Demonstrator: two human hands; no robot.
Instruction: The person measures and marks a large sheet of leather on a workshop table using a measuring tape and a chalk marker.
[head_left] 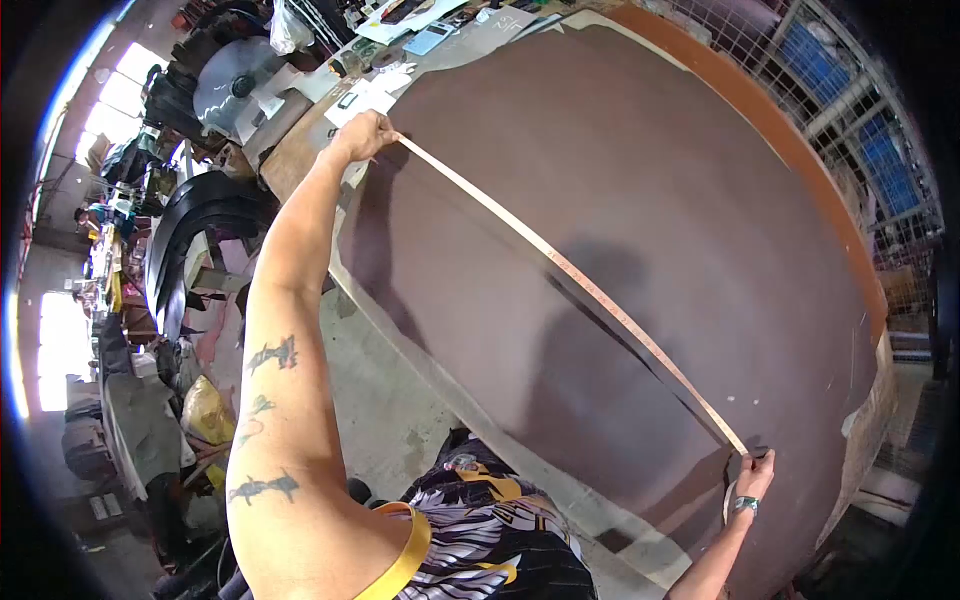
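A long tape measure [560,262] stretches taut in a diagonal over a large dark brown sheet [480,150] that looks like leather. At the upper left, my left hand [364,137] pinches one end of the tape near the sheet's edge. Down at the lower right, my right hand [755,475] grips the other end, and a band circles that wrist. The tape hangs slightly above the sheet and casts a thin shadow on it. My fingers partly hide both tape ends.
An orange-brown sheet [800,150] shows along the far edge, beside a wire mesh cage [850,90]. Papers [362,100] and a blue device [430,38] lie at the table's upper left end. Concrete floor [380,390] is at my left.
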